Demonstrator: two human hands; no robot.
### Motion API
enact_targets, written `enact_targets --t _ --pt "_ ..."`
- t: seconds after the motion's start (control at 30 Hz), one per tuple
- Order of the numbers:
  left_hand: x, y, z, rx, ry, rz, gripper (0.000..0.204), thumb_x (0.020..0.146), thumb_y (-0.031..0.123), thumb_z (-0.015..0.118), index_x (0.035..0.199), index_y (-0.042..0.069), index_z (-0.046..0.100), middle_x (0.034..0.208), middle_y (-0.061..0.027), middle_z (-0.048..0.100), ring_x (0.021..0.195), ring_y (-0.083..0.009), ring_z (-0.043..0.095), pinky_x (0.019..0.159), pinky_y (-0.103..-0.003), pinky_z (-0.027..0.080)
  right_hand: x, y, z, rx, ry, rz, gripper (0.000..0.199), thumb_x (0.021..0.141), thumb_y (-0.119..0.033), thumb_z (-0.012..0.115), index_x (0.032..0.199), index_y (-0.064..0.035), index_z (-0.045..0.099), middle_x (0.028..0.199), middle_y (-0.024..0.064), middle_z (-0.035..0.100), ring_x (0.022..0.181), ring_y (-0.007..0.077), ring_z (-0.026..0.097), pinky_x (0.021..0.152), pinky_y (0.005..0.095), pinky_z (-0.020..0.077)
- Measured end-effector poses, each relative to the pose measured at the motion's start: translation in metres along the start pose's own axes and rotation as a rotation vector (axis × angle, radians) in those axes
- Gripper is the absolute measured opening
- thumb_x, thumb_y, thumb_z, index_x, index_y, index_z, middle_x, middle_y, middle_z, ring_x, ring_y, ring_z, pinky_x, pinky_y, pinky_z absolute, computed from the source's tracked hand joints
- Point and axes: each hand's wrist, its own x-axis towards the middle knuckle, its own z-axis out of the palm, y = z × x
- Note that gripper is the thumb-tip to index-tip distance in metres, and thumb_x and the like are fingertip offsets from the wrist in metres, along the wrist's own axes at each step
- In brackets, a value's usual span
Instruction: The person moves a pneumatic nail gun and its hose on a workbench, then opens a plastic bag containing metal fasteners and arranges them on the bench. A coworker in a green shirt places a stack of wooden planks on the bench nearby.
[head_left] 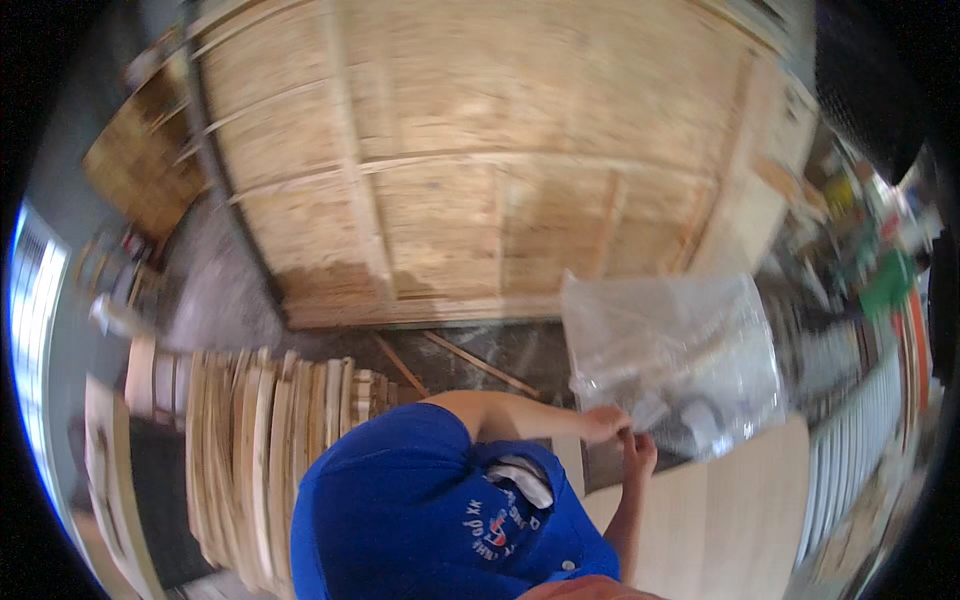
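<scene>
My left hand (pixel 603 425) and my right hand (pixel 639 456) are close together with their fingertips nearly meeting. Both have the fingers pinched, and whatever they hold is too small and blurred to make out. Just beyond them is a clear plastic bag (pixel 665 330), with its near left corner close to my fingers. Whitish items and a dark curved shape show through the plastic, but their kind is unclear. Beneath my right forearm and the bag's near edge spreads a pale wooden board (pixel 715 515).
A large framed plywood panel (pixel 440 110) fills the far side. Stacked wooden slats (pixel 265 450) are at my left, by a curved wooden piece (pixel 105 480). Loose thin strips (pixel 480 362) lie on the dark floor. Pale stacked pieces (pixel 855 450) and clutter with a green item (pixel 888 285) are at right.
</scene>
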Motion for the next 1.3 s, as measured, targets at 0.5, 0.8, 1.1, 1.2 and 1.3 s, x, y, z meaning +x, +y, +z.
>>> enact_targets --t 0.5,0.8,1.1,1.2,1.3 --pt "-0.020 0.015 -0.007 -0.106 0.152 -0.064 0.017 0.070 0.016 0.058 0.079 0.002 0.059 0.068 -0.0116 0.060 0.060 -0.0225 0.058 0.055 -0.035 0.046 0.009 -0.016 0.002 0.716 -0.235 0.247 0.022 0.083 -0.024 0.049 0.077 -0.0030 0.054 0.060 0.0073 0.058 0.039 0.0098 0.049 0.032 0.0202 0.0392" --pt "-0.020 0.017 -0.017 -0.267 0.082 -0.244 0.015 0.070 0.016 0.061 0.078 0.003 0.058 0.065 -0.0092 0.060 0.051 -0.0187 0.059 0.045 -0.032 0.046 0.020 -0.005 0.000 0.727 -0.317 0.178 0.018 0.081 -0.013 0.049 0.077 0.0040 0.054 0.061 0.0100 0.056 0.050 0.0171 0.057 0.040 0.0252 0.0468" --pt "0.005 0.024 -0.005 -0.082 0.089 -0.207 0.019 0.064 0.018 0.063 0.077 0.005 0.059 0.066 -0.0113 0.060 0.055 -0.0202 0.060 0.049 -0.033 0.046 0.050 0.040 -0.001 0.256 -0.077 -0.130 0.017 0.072 -0.014 0.064 0.065 -0.0013 0.054 0.055 0.0037 0.053 0.041 0.0081 0.045 0.034 0.0227 0.0317" --pt "-0.017 -0.002 -0.013 -0.247 0.089 -0.363 0.017 0.063 0.009 0.058 0.079 0.006 0.061 0.067 -0.0079 0.060 0.058 -0.0175 0.058 0.048 -0.032 0.045 0.022 -0.021 0.020 0.415 -0.222 0.003 0.011 0.072 -0.010 0.063 0.080 -0.0023 0.059 0.067 0.0030 0.056 0.055 0.0102 0.052 0.045 0.0249 0.0394" --pt "-0.030 -0.013 -0.030 -0.579 0.057 -0.407 0.022 0.072 0.014 0.058 0.093 0.008 0.059 0.073 -0.0022 0.059 0.062 -0.0105 0.054 0.051 -0.025 0.044 0.017 -0.039 0.037 1.005 -0.437 0.099 0.018 0.079 -0.012 0.053 0.094 -0.0011 0.055 0.077 0.0063 0.059 0.062 0.0133 0.056 0.052 0.0258 0.0466"
